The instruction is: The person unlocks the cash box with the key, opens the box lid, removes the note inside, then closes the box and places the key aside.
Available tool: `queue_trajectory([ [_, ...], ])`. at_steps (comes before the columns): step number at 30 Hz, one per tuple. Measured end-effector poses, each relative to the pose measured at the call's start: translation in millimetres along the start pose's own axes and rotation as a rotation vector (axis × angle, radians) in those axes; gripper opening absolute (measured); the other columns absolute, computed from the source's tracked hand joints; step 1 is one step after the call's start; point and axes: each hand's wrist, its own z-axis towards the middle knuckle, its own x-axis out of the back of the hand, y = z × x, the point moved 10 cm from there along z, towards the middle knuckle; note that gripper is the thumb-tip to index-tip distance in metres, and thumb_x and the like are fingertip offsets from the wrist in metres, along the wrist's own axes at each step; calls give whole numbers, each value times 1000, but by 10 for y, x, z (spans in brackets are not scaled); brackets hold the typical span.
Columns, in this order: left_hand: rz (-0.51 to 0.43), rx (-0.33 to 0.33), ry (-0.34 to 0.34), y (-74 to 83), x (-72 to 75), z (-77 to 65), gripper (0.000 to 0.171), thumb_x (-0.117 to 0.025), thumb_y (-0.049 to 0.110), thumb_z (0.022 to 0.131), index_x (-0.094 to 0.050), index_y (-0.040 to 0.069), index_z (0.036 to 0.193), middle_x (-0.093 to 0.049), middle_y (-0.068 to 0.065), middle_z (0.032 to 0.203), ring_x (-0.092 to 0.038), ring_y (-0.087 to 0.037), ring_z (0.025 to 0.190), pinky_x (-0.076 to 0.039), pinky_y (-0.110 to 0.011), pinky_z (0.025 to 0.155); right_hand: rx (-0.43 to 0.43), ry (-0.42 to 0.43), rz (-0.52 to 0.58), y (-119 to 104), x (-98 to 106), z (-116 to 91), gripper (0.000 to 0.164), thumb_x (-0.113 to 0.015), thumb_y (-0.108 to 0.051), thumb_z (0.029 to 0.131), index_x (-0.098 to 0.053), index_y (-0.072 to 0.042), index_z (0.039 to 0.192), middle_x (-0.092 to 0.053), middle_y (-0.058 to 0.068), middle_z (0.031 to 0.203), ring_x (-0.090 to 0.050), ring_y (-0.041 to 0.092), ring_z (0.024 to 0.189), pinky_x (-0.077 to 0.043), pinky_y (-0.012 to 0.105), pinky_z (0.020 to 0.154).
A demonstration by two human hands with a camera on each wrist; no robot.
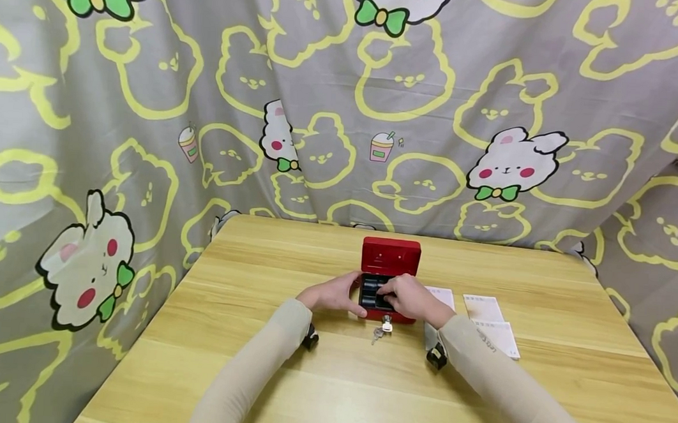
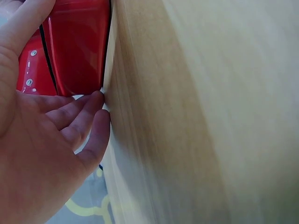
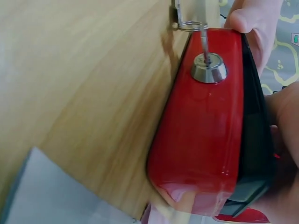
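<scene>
A small red metal cash box stands on the table with its lid raised. My left hand holds the box's left end, its thumb at the front corner and its fingers along the side. My right hand reaches into the box from the right, thumb and forefinger pinching the black coin tray; the fingertips are partly hidden. In the right wrist view the tray stands up past the red rim. A key sits in the silver lock, and a second key hangs from its ring.
White printed paper slips lie on the table to the right, one partly under the right forearm. A grey flat item lies beside the right wrist. A patterned curtain hangs behind the wooden table.
</scene>
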Motion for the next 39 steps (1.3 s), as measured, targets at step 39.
queue_trajectory([
  [39, -33, -13, -15, -10, 2, 23, 92, -83, 27, 73, -28, 7, 145, -43, -5, 137, -39, -16, 126, -24, -34, 109, -42, 11, -30, 16, -70, 6, 15, -67, 0, 81, -76, -4, 93, -72, 7, 87, -67, 21, 83, -54, 37, 73],
])
